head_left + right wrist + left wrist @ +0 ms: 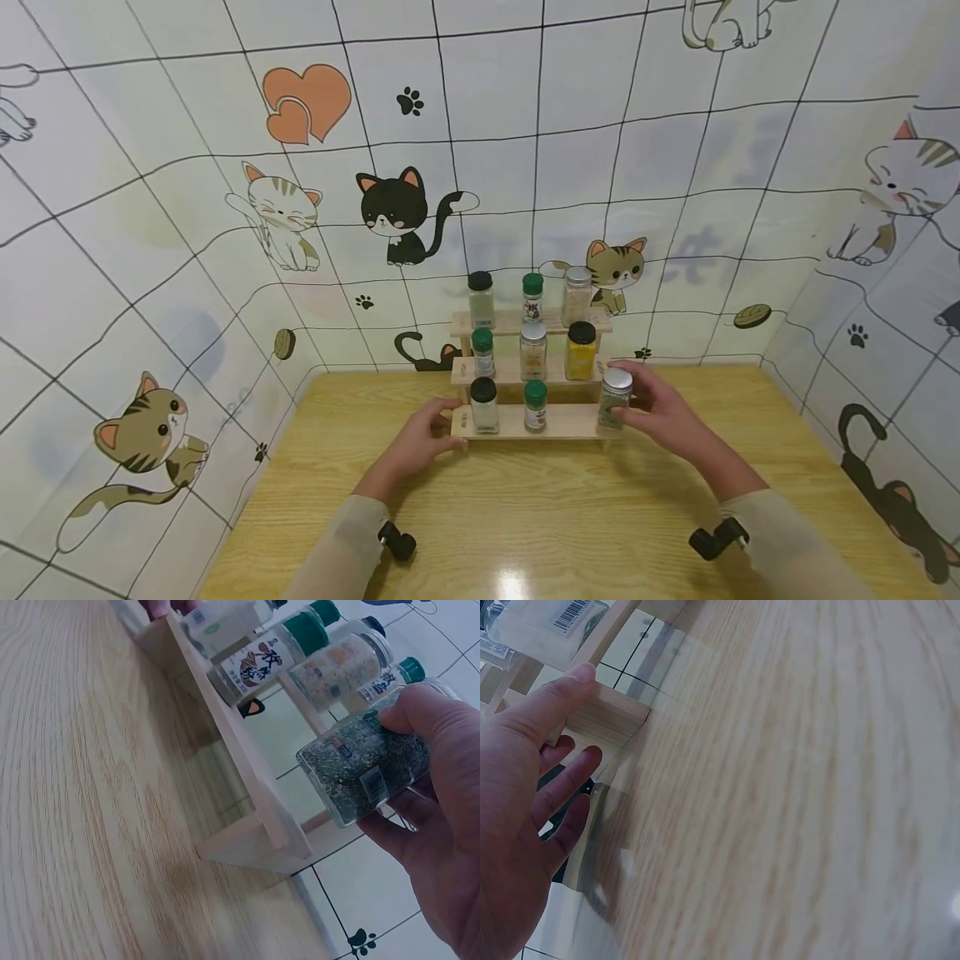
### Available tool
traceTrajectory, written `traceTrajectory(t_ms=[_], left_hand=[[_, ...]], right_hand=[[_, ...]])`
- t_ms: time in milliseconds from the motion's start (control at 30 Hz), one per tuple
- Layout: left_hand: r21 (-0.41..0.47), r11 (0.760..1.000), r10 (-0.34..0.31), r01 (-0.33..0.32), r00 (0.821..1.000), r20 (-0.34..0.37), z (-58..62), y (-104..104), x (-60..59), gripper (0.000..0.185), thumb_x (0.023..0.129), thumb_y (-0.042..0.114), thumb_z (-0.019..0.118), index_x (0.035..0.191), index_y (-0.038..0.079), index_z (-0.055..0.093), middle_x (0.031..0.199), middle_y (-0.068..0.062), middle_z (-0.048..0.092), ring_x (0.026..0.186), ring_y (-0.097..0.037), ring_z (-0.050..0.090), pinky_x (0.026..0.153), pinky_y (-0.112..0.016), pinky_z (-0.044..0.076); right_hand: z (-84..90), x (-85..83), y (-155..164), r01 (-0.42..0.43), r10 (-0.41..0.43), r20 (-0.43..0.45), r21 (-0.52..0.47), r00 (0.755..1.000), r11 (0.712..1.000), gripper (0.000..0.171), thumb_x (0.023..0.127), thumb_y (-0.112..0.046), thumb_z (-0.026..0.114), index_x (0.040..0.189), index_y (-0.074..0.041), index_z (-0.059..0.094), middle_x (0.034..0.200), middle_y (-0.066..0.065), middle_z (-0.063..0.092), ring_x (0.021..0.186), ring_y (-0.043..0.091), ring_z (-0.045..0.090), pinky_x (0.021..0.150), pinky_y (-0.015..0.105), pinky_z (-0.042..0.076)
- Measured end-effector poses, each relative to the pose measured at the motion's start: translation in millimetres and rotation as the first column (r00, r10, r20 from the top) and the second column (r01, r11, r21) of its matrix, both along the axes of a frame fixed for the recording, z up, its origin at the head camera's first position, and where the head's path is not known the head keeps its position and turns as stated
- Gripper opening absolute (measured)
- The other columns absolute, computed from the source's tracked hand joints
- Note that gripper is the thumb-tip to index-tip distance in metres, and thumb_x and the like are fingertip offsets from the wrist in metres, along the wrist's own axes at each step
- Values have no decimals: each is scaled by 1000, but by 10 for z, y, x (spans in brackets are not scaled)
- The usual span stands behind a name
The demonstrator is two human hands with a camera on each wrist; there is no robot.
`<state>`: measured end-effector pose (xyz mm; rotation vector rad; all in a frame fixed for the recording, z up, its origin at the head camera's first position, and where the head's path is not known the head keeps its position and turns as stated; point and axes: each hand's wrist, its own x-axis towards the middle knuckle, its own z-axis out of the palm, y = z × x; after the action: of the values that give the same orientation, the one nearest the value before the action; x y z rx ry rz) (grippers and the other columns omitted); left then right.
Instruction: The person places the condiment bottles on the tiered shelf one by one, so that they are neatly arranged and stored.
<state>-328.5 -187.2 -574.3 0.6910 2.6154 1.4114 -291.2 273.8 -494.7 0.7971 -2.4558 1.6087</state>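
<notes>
A three-tier wooden spice rack (570,421) stands on the table with jars on every step. My right hand (663,412) holds a square glass spice jar (367,761) with a silver lid and dark green flakes. In the right wrist view this jar is tilted, apart from the bottom shelf's right end, thumb on one face and fingers on the other. At the rack's left end, my left hand (420,437) grips the bottom step, thumb on the board's edge; its other fingers are loosely bent in the left wrist view. Beside it stands a black-lidded jar (484,408).
A small green-capped bottle (535,408) is mid-shelf on the bottom step. The middle step bears a yellow jar (581,354) among others; the top step holds several more. Behind the wooden table (525,508) hangs a cat-printed backdrop (495,167).
</notes>
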Motion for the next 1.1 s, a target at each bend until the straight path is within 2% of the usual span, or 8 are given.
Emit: traceTrajectory(t_ms=[100,300,500,667,933,1100], left_hand=[[0,1000,-4,4,1000,3,-1,6,2,77,82,39,85,147,18,50,135,3,55,106,-13,65,88,-38,52],[0,1000,-6,6,1000,7,2,13,2,78,83,36,85,148,15,49,137,3,54,106,-13,65,90,-38,52],[-7,1000,2,-2,1000,9,4,19,3,77,83,36,85,149,16,49,137,5,53,107,-13,64,92,-40,51],[-7,1000,1,-1,1000,5,8,17,5,77,83,37,85,149,17,49,137,6,53,107,-13,64,91,-40,52],[-6,1000,2,-2,1000,7,12,9,8,79,82,42,84,149,19,49,136,6,54,107,-13,64,90,-40,52],[-8,1000,3,-3,1000,8,9,3,4,78,82,44,84,148,21,50,134,6,55,107,-12,65,90,-39,52]], right_hand=[[-4,-14,-57,-25,26,26,-25,999,999,68,92,-6,75,151,-14,42,138,10,52,121,17,59,92,29,52],[-5,-50,-142,-62,68,88,-67,994,996,66,94,-9,74,151,-14,42,140,10,49,127,38,54,88,34,55],[-18,-105,-189,-72,73,76,-17,994,997,66,93,-13,76,151,-20,44,145,5,48,130,28,53,97,36,50],[-15,-132,-216,-80,79,70,15,994,997,67,93,-13,76,152,-19,45,150,5,47,131,29,51,101,39,48],[-20,-147,-256,-110,108,93,22,990,994,63,93,-10,76,149,-16,49,153,8,43,128,28,53,99,33,48],[-43,-130,-272,-118,117,125,-2,985,993,63,94,-8,74,150,-14,47,155,13,39,132,37,49,94,31,51]])
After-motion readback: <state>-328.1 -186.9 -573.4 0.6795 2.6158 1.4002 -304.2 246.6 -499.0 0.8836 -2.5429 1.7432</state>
